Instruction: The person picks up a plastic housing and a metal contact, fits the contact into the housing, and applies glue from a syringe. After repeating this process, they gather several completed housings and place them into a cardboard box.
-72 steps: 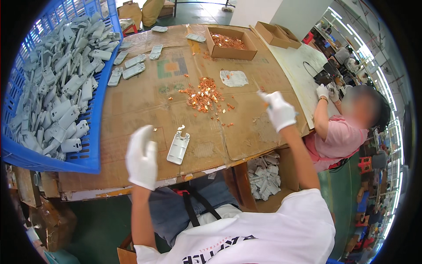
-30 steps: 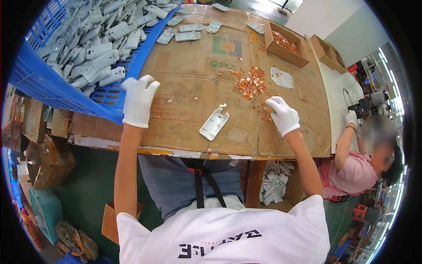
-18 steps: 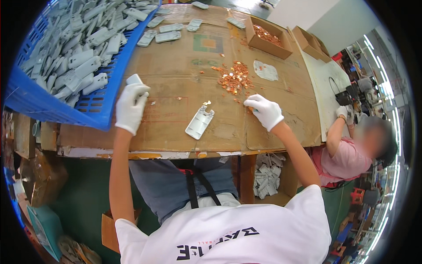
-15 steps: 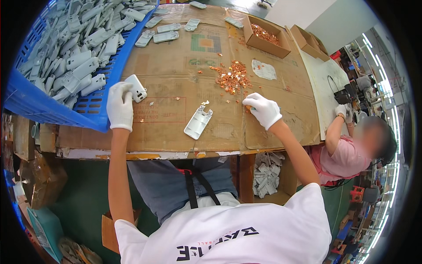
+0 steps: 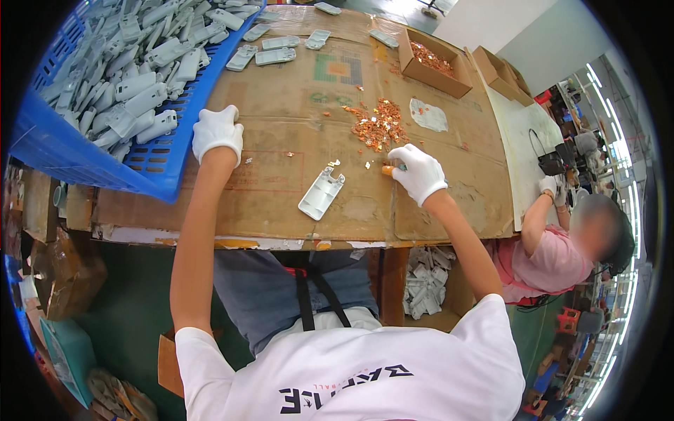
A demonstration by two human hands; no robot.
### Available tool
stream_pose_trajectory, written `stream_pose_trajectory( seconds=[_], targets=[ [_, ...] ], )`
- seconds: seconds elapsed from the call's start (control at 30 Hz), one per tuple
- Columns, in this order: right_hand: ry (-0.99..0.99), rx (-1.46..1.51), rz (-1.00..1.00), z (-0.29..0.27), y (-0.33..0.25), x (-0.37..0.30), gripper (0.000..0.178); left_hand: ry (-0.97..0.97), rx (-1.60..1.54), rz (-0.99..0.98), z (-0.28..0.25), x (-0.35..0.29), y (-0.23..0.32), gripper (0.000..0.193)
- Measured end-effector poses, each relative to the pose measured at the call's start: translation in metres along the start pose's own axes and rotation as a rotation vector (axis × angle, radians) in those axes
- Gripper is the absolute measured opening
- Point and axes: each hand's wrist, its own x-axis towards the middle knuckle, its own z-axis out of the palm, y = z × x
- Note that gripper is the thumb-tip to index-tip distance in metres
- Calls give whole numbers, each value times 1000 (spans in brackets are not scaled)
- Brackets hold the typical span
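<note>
My left hand (image 5: pixel 218 132), in a white glove, is closed beside the right rim of a blue crate (image 5: pixel 165 184). Its curled fingers hide whatever is in or under them. My right hand (image 5: pixel 419 174), also gloved, hovers just below a pile of small copper-coloured metal pieces (image 5: pixel 380 125). Its fingers are bent in a pinch, with an orange tip showing at the thumb side; what they hold is too small to tell. Between the hands, a white plastic phone-like cover (image 5: pixel 322 194) lies inner side up, with small gold clips (image 5: pixel 333 163) at its top end.
Many pale covers (image 5: pixel 144 88) fill the crate. Several more covers (image 5: pixel 276 55) lie at the table's far side. A carton of copper pieces (image 5: pixel 435 67) stands far right, near a whitish flat scrap (image 5: pixel 428 114). A co-worker in pink (image 5: pixel 540 263) sits at the right.
My left hand has turned and moved up and right; the white cover seen at its fingers is now out of sight. My right hand has shifted slightly, showing more of the orange tip.
</note>
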Motion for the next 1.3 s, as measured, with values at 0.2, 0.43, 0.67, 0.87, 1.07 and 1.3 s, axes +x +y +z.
stream_pose_trajectory(
  seconds=[0.2,0.43,0.67,0.87,1.07,1.3],
  targets=[
    [-348,100,218,-16,-15,33,15,-195,-558,-215,17,36,-16,27],
    [-500,52,158,-16,-12,48,13,-369,-270,440,11,40,-44,48],
    [-368,-15,141,-4,-9,34,13,9,88,758,-11,32,-40,52],
    [-245,-50,45,6,-2,16,13,-78,130,520,-2,22,-19,43],
    [-182,-78,4,7,-9,8,13,28,90,428,8,19,-17,31],
    [199,322,-1,0,-63,-20,21,339,-1298,341,19,-90,-21,65]
  ],
)
